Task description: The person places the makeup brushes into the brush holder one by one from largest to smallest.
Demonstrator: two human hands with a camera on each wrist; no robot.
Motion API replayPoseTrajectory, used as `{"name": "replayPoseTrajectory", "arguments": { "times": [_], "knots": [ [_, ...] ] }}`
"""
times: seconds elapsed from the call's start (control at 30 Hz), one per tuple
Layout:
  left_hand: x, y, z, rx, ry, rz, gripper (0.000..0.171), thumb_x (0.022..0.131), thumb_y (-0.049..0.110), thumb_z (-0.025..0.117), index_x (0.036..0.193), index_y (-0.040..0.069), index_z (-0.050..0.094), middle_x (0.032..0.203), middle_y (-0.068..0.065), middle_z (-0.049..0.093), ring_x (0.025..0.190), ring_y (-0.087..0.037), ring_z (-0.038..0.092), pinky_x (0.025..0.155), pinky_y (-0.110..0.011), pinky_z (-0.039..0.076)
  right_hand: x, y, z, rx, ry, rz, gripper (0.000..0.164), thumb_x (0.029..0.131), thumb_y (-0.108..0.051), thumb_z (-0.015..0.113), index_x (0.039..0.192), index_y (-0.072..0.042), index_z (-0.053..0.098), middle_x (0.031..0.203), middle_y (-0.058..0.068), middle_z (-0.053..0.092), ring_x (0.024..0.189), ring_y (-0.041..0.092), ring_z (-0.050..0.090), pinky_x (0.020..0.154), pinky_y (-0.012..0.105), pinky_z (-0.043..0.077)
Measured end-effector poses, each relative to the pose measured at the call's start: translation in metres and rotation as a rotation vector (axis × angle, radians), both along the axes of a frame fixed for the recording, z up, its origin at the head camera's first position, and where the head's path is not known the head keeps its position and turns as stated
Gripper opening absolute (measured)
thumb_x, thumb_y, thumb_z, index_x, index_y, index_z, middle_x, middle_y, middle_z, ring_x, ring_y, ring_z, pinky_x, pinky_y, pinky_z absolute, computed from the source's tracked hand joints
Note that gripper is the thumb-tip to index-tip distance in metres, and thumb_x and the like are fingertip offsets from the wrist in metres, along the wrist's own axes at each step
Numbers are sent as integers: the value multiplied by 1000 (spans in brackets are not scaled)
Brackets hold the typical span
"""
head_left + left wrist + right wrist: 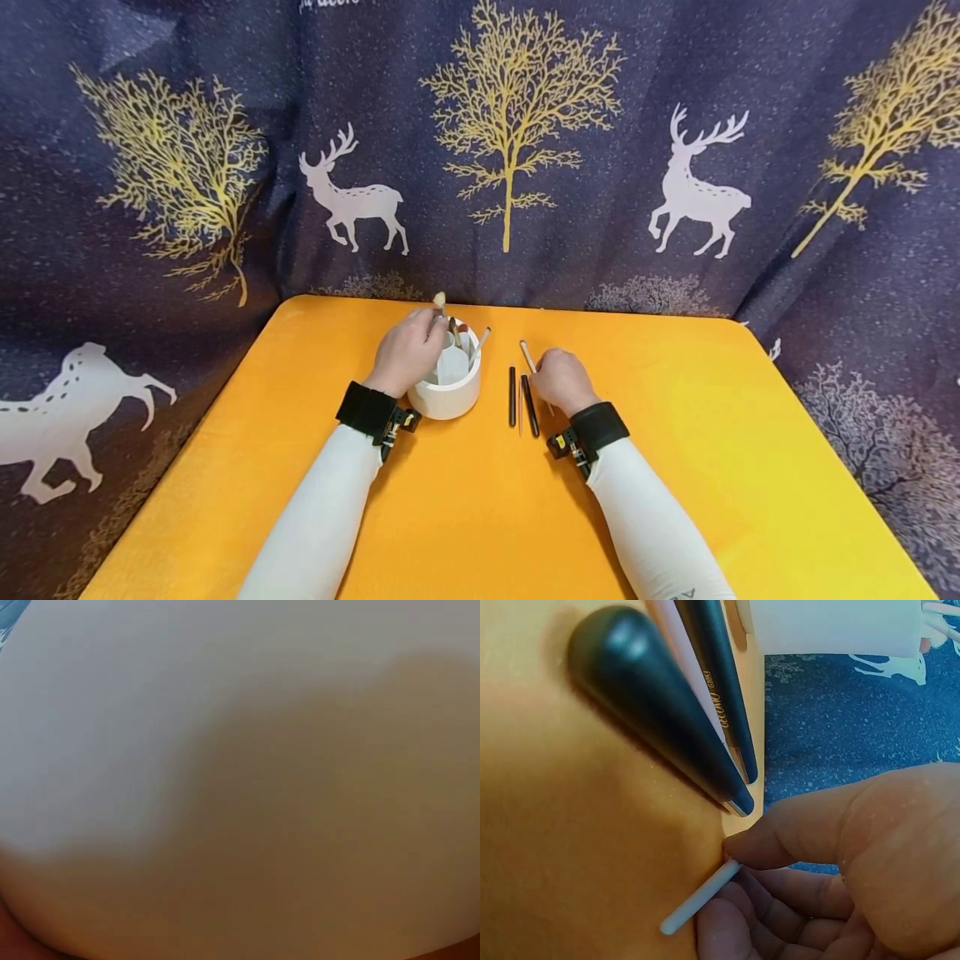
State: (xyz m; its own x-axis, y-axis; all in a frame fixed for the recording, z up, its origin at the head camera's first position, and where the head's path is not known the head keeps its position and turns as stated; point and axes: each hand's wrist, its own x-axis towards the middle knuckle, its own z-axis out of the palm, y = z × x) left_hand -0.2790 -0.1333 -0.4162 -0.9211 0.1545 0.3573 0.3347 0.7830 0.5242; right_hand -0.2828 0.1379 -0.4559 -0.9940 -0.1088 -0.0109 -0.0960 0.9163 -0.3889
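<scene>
My right hand (564, 379) pinches a thin white-handled makeup brush (701, 896) between thumb and fingers, low over the table. Just left of it lie a thick black-handled brush (530, 406), a slender pink brush (690, 667) and another black-handled brush (512, 396), side by side. My left hand (408, 354) is at the back left rim of a white round brush holder (447, 402), its fingertips partly hidden. A cream-tipped brush (439, 298) rises beside those fingers; whether they hold it or the rim cannot be told. The left wrist view is blurred.
More brushes stand in the holder, among them a white one (482, 340) leaning out to the right. The yellow-orange tabletop (465, 517) ends at a dark curtain (525, 275) printed with deer and trees.
</scene>
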Motion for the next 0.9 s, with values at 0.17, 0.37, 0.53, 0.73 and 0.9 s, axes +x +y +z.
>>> {"name": "replayPoseTrajectory", "arguments": {
  "times": [0.17,0.37,0.53,0.73,0.9],
  "knots": [
    [-1,0,-1,-2,7,0,33,107,44,32,98,19,52,86,-3,49,73,-21,47,63,-37,38,1,1,2,-16,1,-7,23,90,-25,69,72,-12,65,61,3,57,53,21,52,51,33,40],
    [-1,0,-1,-6,11,1,33,107,43,32,97,19,52,86,-3,48,73,-21,47,63,-37,38,0,4,4,-45,11,-16,16,90,-23,68,79,-11,67,66,3,58,56,21,53,53,34,43],
    [-2,0,-2,-13,13,1,33,107,44,32,96,19,52,86,-3,49,73,-21,47,63,-37,38,-2,6,3,-65,24,-42,14,90,-23,65,83,-11,67,67,3,59,56,20,53,53,34,43],
    [-1,0,-2,-7,20,0,33,107,43,32,96,19,52,84,-3,49,72,-21,47,62,-37,38,-2,7,5,-105,71,-68,15,89,-24,65,82,-11,65,66,4,58,55,20,53,52,35,43],
    [-1,0,-1,-4,18,-4,33,107,44,31,97,19,52,84,-3,48,72,-21,47,62,-37,38,-1,6,9,-158,126,-79,15,89,-24,65,88,-9,63,70,5,59,57,21,54,54,35,44]
  ]
}}
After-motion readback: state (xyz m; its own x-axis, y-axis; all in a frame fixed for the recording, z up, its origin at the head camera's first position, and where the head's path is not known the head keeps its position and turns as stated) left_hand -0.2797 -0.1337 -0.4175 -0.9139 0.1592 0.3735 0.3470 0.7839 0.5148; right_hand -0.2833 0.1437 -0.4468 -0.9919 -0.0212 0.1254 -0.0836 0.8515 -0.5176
